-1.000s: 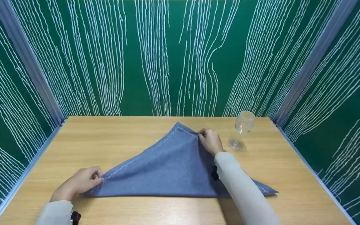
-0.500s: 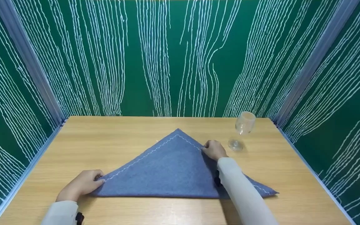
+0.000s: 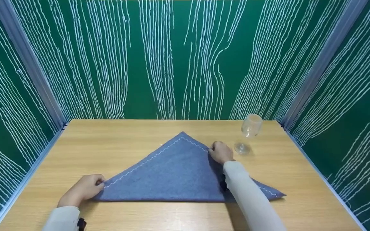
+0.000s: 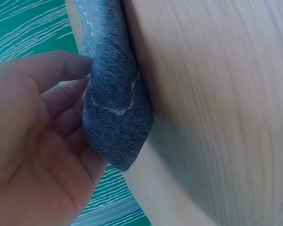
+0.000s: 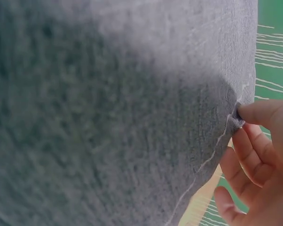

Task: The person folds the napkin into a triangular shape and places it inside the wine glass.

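Note:
A blue-grey cloth napkin [image 3: 172, 173] with pale stitching along its edges lies folded into a triangle, its peak toward the back wall. My left hand [image 3: 83, 189] pinches the left corner; in the left wrist view the thumb and fingers hold the edge of the napkin [image 4: 115, 94], and its tip hangs past them. On the right slanting edge, my right hand [image 3: 221, 152] pinches the stitched hem. The right wrist view has the thumb [image 5: 259, 112] pressing the napkin's edge against the fingers. My right forearm covers part of the napkin's right side.
A clear stemmed glass [image 3: 251, 126] stands upright at the back right, just beyond my right hand. The light wooden table [image 3: 108, 138] is bounded by green panels [image 3: 140, 64] with white wavy lines and grey corner posts.
The napkin's peak and right edge have come down toward me with my right hand, and the cloth lies flatter. My left hand has shifted slightly to the right, still pinching the corner.

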A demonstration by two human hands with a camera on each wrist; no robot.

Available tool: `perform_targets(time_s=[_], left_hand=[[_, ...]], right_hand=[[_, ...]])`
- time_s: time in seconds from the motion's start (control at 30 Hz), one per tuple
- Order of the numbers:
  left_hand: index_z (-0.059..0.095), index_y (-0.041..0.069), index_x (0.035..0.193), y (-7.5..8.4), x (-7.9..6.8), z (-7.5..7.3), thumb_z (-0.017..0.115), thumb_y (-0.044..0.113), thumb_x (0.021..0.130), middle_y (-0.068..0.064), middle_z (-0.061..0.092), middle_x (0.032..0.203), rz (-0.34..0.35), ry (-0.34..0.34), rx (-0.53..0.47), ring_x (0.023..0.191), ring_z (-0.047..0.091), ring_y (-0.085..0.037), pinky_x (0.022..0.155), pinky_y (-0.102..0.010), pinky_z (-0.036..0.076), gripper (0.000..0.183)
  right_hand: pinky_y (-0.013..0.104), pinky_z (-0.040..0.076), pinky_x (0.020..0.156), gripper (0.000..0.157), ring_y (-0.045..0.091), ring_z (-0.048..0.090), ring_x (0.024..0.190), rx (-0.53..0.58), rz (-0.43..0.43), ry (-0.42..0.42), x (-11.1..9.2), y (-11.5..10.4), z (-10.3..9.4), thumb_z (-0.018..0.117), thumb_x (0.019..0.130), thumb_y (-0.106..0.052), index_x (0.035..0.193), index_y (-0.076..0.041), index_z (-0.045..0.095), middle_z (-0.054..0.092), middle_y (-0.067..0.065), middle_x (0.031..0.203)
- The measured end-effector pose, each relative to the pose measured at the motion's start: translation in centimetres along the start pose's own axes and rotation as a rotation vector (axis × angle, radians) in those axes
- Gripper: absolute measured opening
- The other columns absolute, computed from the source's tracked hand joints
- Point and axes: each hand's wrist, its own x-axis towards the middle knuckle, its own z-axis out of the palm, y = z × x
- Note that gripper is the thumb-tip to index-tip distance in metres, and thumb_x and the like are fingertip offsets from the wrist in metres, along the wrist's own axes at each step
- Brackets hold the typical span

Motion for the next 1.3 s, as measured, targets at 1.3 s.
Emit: perform_targets(time_s=[1.3], left_hand=[[0.062,0.015,0.110,5.8,0.9,3.9,0.068,0.011,0.076,-0.013,0.047,0.126,0.262,0.011,0.202,0.119,0.041,-0.035,0.097,-0.051,0.032,0.035]], right_hand=[[0.040,0.041,0.089,0.043,0.021,0.051,0.099,-0.080,-0.272,-0.345,-2.2,1.6,-2.8,0.072,0.072,-0.008,0.113,-0.014,0.063,0.054,0.004,0.108]])
